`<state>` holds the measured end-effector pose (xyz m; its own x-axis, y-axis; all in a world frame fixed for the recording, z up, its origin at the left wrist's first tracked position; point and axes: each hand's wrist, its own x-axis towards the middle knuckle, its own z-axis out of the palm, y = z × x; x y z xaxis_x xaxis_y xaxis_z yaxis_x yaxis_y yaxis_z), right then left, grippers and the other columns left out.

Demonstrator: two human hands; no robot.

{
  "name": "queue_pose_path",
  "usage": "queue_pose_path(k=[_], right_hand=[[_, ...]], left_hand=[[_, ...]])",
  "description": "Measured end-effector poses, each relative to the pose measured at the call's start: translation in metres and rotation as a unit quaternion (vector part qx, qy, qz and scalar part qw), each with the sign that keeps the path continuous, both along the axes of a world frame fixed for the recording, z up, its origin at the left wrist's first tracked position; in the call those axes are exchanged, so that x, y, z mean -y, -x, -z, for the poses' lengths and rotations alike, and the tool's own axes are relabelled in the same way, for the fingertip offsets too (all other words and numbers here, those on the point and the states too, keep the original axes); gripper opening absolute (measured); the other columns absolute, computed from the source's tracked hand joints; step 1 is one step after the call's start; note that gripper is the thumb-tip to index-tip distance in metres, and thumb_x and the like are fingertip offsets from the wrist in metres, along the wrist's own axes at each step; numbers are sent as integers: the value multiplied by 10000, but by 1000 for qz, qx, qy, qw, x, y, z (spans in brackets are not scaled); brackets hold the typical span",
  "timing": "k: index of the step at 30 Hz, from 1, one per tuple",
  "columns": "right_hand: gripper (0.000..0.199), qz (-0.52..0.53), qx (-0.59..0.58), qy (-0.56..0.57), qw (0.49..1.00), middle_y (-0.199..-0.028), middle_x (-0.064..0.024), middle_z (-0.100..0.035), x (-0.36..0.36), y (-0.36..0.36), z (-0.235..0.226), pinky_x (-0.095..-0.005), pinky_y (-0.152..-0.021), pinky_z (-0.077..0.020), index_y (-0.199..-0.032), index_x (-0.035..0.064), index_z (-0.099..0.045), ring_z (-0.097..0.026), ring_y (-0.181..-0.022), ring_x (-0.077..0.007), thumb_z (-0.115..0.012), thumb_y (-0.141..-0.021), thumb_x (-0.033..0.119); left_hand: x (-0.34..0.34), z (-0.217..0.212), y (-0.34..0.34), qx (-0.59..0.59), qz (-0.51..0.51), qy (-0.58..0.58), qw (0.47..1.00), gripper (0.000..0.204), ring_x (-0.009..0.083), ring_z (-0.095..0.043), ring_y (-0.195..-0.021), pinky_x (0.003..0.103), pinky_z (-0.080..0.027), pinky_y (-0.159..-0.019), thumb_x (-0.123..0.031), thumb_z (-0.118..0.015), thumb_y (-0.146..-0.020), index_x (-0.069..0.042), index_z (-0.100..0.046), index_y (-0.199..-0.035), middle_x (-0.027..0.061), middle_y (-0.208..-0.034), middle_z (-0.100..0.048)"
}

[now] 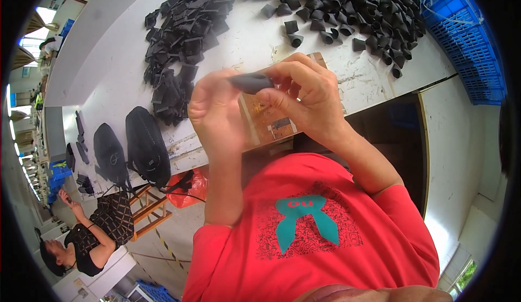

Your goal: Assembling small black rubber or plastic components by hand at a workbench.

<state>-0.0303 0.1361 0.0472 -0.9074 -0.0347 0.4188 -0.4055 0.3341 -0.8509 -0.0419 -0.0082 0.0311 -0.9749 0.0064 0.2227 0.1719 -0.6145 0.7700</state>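
Observation:
Both hands are raised over the near edge of the white table, with a small curved black piece between them. It looks like soft sheet material bent into a short sleeve. My right hand pinches its right end between thumb and fingers. My left hand, blurred by motion, closes on the left end, and its fingertips are partly hidden. Under the hands lies a worn brown board. Flat black pieces are heaped to the left, and black pieces shaped into short tubes are heaped at the far right.
Two black zip-like pouches lie at the table's left end. Blue plastic crates stand at the right edge. A red plastic bag and a wooden stool are below the table at left. Another person sits farther left.

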Motion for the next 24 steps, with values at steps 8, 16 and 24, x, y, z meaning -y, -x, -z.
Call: queue_pose_path(k=[8,16,24], right_hand=[[93,15,-75,-28,997,-669,-88,-512,-2,2,22,-313,-485,-403,-761,22,-585,-516,-568,-232,-627,-685,-12],[96,22,-69,-86,994,-679,-75,-518,-5,2,15,-314,-489,-405,-759,23,-565,-516,-564,-220,-632,-693,6],[103,-4,-64,-79,995,-689,-75,-520,-3,8,17,-303,-501,-414,-787,28,-573,-528,-579,-220,-628,-702,7]], left_hand=[[0,19,-10,6,-7,58,998,86,169,-540,-850,318,-421,-813,-43,-533,-834,-15,-579,-901,105,-927,-573],[1,6,3,-66,-27,320,945,171,127,-553,-814,232,-429,-704,-53,-632,-761,-5,-602,-922,66,-867,-596],[-4,8,5,-90,-77,309,944,69,103,-541,-655,210,-432,-608,-12,-628,-747,-3,-618,-815,51,-752,-577]])
